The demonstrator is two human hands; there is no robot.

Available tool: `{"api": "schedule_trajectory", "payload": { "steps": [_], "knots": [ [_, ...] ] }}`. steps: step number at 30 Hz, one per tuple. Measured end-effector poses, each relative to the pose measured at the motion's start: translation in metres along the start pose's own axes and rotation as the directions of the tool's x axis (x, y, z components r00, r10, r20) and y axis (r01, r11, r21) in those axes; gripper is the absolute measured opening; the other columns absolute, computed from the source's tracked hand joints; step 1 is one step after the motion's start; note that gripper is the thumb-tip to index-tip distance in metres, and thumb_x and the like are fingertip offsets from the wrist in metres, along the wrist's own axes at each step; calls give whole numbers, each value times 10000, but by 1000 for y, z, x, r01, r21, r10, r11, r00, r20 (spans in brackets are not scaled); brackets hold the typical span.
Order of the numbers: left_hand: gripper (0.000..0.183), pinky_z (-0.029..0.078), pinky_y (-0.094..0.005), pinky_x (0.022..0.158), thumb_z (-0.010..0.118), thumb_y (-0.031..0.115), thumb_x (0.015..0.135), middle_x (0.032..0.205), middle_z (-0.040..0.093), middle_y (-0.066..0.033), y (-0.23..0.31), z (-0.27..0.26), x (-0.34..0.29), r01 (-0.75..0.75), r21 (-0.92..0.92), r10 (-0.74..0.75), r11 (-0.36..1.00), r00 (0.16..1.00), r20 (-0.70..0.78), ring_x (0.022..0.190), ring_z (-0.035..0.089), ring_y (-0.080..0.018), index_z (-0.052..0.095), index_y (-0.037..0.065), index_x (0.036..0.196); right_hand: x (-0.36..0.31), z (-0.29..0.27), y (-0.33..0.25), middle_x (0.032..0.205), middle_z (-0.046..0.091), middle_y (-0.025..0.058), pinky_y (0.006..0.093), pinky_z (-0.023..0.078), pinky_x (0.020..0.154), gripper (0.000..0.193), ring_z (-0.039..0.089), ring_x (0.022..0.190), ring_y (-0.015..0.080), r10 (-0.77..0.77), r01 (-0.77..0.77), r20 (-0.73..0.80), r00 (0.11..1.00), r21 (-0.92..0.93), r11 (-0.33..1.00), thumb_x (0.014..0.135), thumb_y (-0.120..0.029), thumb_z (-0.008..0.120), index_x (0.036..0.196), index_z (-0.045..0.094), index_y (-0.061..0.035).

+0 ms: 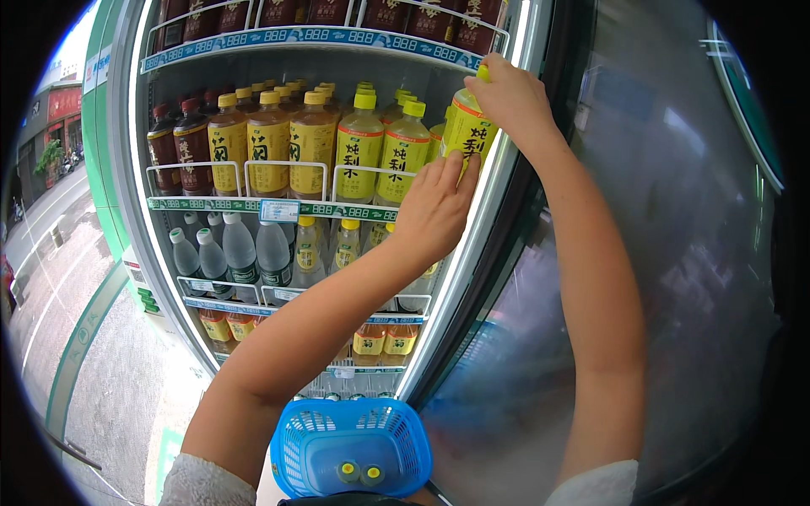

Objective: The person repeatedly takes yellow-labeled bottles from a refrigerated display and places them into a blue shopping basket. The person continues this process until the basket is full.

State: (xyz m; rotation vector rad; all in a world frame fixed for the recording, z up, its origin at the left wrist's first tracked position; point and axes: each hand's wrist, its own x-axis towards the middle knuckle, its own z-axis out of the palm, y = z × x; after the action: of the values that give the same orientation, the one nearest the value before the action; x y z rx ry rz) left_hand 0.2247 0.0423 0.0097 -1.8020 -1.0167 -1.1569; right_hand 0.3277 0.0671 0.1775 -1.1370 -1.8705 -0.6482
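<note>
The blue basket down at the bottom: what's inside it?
Inside the blue basket, two yellow caps show side by side, apparently on bottles seen from above. Their labels, and the basket floor directly beneath them, can't be seen.

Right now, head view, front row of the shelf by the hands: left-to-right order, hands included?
Dark-red bottles, yellow-labelled bottles, leftmost lime-capped bottle, left hand, right hand.

Off to my left: grey street (40, 215), green shrub (51, 158) near red shopfront (63, 104). Ahead of me: dark brown bottles (329, 12) along upper shelf (321, 35); below, red-capped bottles (192, 160) beside yellow-labelled ones (268, 156); lower down, white-capped clear bottles (240, 246). On my right: glass door (683, 253).
</note>
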Motion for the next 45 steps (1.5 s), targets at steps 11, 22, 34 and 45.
{"api": "schedule_trajectory", "payload": {
  "steps": [11, 22, 34, 45],
  "knots": [
    [715, 409, -427, 1041, 749, 129, 741, 1215, 485, -212, -25, 32, -7, 66, 32, -71, 997, 979, 190, 1151, 513, -356, 447, -106, 1345, -2, 48, -10, 938, 706, 264, 486, 549, 855, 348, 691, 952, 428, 58, -61, 84, 995, 31, 998, 937, -301, 635, 1092, 581, 6],
    [683, 387, -392, 1043, 761, 165, 709, 1136, 511, -157, -36, 25, -14, -109, 104, 76, 989, 957, 278, 1093, 507, -300, 501, -85, 1289, 2, 94, 7, 1051, 721, 208, 468, 593, 814, 427, 707, 1000, 380, 69, -64, 213, 975, -29, 998, 949, -379, 636, 1204, 610, -37],
    [453, 395, -408, 1057, 656, 99, 789, 1252, 541, -188, -34, 33, -31, -60, -105, 79, 993, 978, 192, 1170, 517, -345, 592, 33, 1233, -146, 72, -15, 938, 709, 132, 397, 578, 738, 290, 713, 834, 309, -261, 281, -144, 955, 143, 949, 931, -288, 655, 1132, 638, -80],
    [668, 402, -487, 1090, 760, 303, 829, 1440, 463, -218, 80, -52, -488, 598, -215, 238, 772, 42, 970, 1339, 448, -407, 510, 86, 1409, -610, 131, -54, 1041, 649, 171, 474, 558, 719, 446, 679, 909, 384, -177, -251, 937, 303, 258, 933, 887, -338, 700, 1208, 570, -57]
  ]
}}
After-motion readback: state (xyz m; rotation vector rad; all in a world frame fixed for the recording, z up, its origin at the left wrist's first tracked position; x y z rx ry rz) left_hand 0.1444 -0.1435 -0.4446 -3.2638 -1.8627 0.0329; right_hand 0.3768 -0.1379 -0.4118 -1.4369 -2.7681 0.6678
